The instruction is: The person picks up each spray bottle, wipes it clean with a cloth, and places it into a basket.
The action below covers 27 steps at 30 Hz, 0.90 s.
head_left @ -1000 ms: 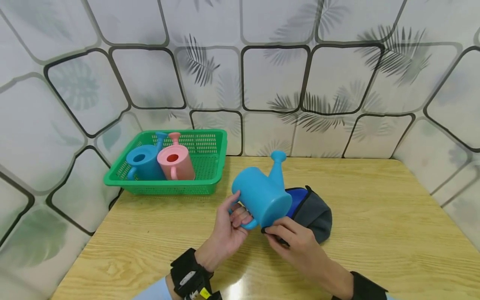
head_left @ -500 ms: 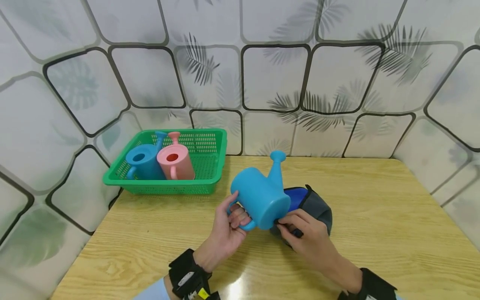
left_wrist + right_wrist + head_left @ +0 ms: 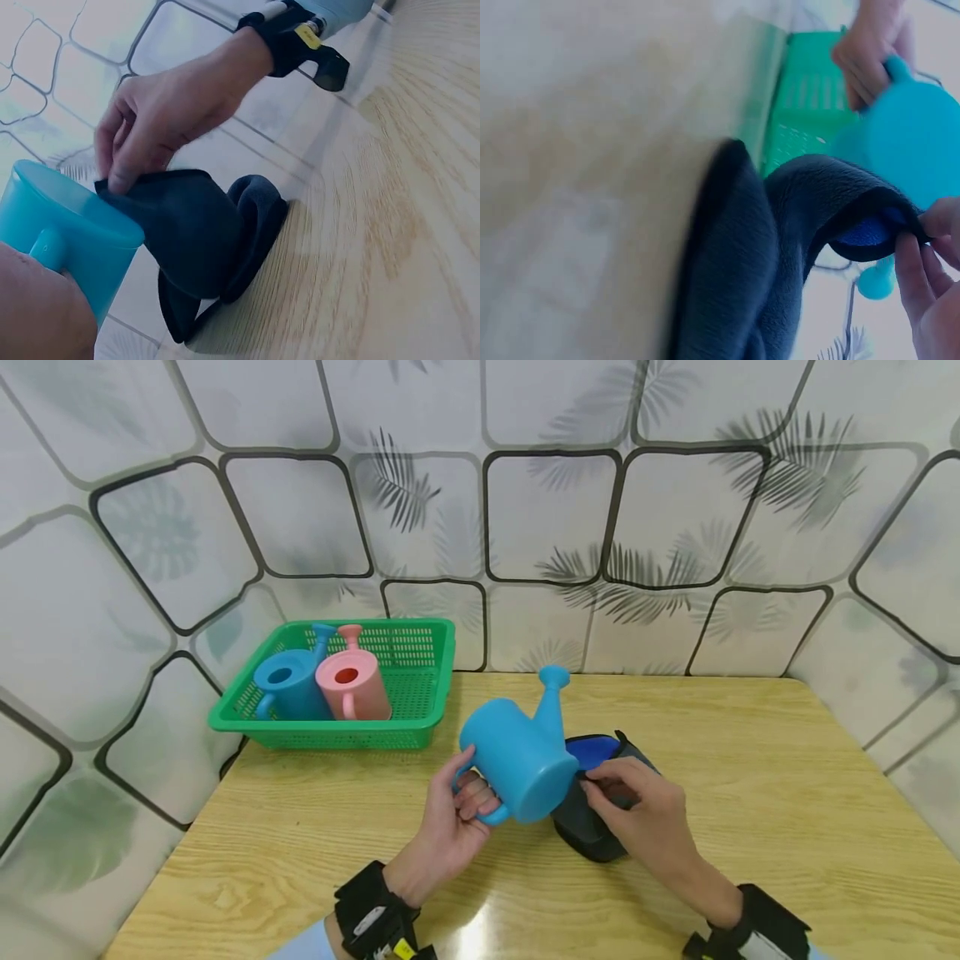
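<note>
In the head view my left hand (image 3: 450, 828) grips the handle of a light blue toy watering can (image 3: 517, 762), held tilted above the table with its spout up and its base toward the right. My right hand (image 3: 651, 810) pinches the rim of a dark grey fabric pouch (image 3: 581, 828) with a blue lining (image 3: 592, 750). The pouch sits on the table, partly behind the can and the right hand. In the left wrist view, the pinched edge of the pouch (image 3: 191, 232) is close to the can's base; whether they touch I cannot tell.
At the back left stands a green plastic basket (image 3: 330, 737) holding a darker blue watering can (image 3: 288, 689) and a pink watering can (image 3: 352, 689), both upright. All this is on a wooden table (image 3: 787, 793), with patterned wall covering behind and at both sides.
My right hand has moved right and slightly away from me, drawing the pinched pouch rim along and showing more of the pouch front. The left hand and the can have barely shifted.
</note>
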Each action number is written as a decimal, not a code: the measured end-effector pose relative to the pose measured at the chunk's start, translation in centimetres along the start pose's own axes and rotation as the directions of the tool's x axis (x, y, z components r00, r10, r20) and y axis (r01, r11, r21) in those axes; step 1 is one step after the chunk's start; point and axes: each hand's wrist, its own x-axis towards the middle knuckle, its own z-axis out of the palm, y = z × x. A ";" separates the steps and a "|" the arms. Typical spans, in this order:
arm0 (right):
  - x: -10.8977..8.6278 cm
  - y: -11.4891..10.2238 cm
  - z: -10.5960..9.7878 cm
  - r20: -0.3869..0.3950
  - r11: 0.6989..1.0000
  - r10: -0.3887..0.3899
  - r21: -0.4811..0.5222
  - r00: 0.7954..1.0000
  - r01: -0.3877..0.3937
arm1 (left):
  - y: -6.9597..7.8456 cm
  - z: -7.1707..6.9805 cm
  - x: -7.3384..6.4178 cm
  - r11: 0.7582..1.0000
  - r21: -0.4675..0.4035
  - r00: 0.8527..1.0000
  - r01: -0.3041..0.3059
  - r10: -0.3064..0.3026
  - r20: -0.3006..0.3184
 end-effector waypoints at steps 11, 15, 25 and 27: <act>4.7 1.6 -5.0 -0.065 0.545 0.750 0.623 0.658 -0.560 | 0.3 -0.8 -0.2 0.956 0.289 0.996 -0.046 0.024 0.080; 5.0 3.6 -7.2 0.137 0.255 0.830 0.769 0.541 -0.587 | 0.8 -1.4 -0.3 0.856 0.503 0.986 -0.118 0.040 0.164; 4.4 6.4 -9.0 0.332 0.052 0.843 0.734 0.424 -0.677 | 3.1 -2.1 0.1 0.194 0.919 0.939 -0.344 0.071 0.337; 4.9 7.3 -9.9 0.373 -0.042 0.840 0.768 0.393 -0.639 | 3.5 -2.0 0.1 0.114 0.928 0.935 -0.355 0.029 0.354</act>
